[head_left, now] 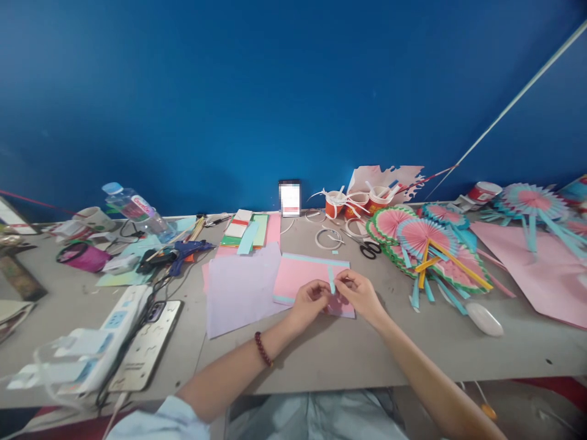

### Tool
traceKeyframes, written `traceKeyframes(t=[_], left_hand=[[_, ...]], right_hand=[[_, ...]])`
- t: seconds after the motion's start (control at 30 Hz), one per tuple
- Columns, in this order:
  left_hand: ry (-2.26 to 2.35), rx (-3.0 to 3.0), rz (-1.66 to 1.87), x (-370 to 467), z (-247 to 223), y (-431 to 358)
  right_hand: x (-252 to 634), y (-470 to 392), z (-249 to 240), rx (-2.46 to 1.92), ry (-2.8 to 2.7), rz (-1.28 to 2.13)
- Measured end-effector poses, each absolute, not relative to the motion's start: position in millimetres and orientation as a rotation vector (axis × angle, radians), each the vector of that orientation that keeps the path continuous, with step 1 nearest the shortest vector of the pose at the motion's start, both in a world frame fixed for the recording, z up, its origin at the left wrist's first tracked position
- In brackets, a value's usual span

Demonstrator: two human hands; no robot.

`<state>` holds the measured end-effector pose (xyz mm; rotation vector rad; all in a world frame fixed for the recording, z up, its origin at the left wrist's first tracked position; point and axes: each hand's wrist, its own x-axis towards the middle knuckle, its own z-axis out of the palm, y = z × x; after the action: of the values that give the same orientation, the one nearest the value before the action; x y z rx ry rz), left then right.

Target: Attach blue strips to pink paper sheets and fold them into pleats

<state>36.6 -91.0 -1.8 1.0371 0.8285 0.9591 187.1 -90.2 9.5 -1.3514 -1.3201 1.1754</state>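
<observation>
A pink sheet (298, 275) with light blue strips along its top and lower left edges lies on the grey table. Above its right part, a short light blue strip (331, 279) stands between my hands. My left hand (312, 298) has its fingers pinched together just left of the strip's lower end. My right hand (355, 290) pinches the strip from the right with thumb and forefinger. Whatever my left fingertips hold is too small to make out. Left of the pink sheet lies a light purple sheet (243, 293).
Black scissors (370, 249) and paper fans (426, 238) lie to the right, with a white mouse (484, 319) nearer me. On the left are a phone (147, 345), a power strip (112, 330), a glue gun (186, 253) and a bottle (137, 208). Red cups (334, 205) stand behind.
</observation>
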Motion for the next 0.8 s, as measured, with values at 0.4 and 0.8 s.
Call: traceKeyframes(t=[0.4, 0.8], left_hand=[[0.836, 1.072, 0.939, 36.8, -4.1, -91.3], [0.898, 1.014, 0.992, 33.9, -3.2, -90.9]], right_hand=[[183.7, -94.3, 10.2, -1.339, -1.336, 1.005], [185.6, -91.2, 10.7, -1.232, -1.126, 1.399]])
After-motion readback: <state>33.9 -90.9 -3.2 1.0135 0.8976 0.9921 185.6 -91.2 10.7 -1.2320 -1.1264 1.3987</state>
